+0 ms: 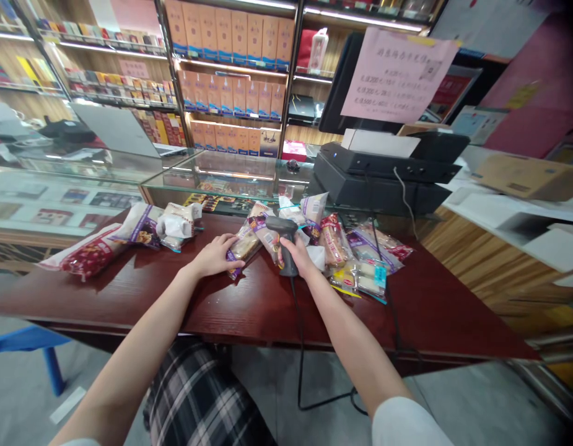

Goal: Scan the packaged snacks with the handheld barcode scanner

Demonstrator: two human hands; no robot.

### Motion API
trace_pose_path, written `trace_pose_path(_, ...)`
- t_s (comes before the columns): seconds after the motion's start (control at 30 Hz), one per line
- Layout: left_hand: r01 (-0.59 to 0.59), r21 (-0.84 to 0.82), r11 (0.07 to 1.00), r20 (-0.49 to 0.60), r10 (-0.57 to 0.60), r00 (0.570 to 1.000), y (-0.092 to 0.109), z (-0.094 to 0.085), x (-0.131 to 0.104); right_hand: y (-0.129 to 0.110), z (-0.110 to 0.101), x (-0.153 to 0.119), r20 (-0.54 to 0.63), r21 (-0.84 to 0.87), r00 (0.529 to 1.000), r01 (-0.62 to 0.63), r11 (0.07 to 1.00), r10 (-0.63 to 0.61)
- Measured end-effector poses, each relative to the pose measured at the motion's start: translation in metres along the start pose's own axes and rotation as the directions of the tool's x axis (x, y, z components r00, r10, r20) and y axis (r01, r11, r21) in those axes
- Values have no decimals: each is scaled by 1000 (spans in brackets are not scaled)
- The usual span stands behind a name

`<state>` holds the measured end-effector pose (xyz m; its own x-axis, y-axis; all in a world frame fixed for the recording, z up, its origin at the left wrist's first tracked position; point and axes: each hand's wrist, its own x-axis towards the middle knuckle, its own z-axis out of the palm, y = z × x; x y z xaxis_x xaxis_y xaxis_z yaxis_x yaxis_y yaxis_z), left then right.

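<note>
My right hand [297, 253] is wrapped round the handle of a dark grey barcode scanner [286, 229], its black cable [299, 347] hanging over the table's front edge. My left hand [217, 255] has its thumb and fingers about the left side of a bread packet [246, 243] with purple ends, which lies on the table. Just right of it, another purple-and-clear packet [267, 236] sits by the scanner's head. To the right of my right hand is a pile with a red-printed bread packet [335, 241] and a yellow-edged packet [346, 280].
On the left of the dark red table [249, 306] lie a red packet [93, 254], a purple-and-white packet [144, 226] and a crumpled white packet [177, 222]. Behind stand a glass counter [230, 173] and a black printer [388, 161]. A blue stool [30, 341] is at lower left.
</note>
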<state>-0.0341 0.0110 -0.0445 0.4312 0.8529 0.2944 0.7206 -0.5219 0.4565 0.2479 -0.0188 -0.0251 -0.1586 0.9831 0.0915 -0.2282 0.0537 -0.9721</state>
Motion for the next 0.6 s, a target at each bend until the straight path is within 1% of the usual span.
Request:
trace_pose_path(0.07,31,-22,999,-25,-32,999,-8,-1,1,-1,-1,-1,-7,8,1000,5,1000,-5)
trace_pose_path(0.1,59,-70,996,-60,-63,996,-13,-2,2,-1,-1,-1,-6,12,1000,7,1000,-7)
trace_pose_path(0.17,139,-228,964,-127,-171,977,-25,-8,4,-3,-2,-2,4,12,1000,5,1000,-5)
trace_pose_path(0.2,179,-324,929,-149,-237,960,-30,-11,4,-3,-2,-3,10,11,1000,3,1000,-4)
trace_pose_path(0.27,242,-502,830,-157,-362,919,-39,-17,4,-5,-1,-3,22,15,1000,6,1000,-7)
trace_pose_path(0.4,274,-725,632,-139,-524,840,-53,-21,3,-11,0,-6,32,39,999,40,998,-41)
trace_pose_path(0.47,236,-829,507,-137,-593,793,-59,-22,3,-14,0,-8,19,53,998,54,997,-55)
trace_pose_path(0.5,189,-880,437,-140,-617,774,-62,-23,4,-15,0,-9,11,62,998,57,996,-58)
trace_pose_path(0.57,51,-947,318,-176,-642,746,-63,-26,5,-15,1,-11,5,78,999,51,996,-51)
trace_pose_path(0.6,-17,-960,281,-201,-643,739,-62,-29,5,-15,1,-11,10,83,999,45,996,-46)
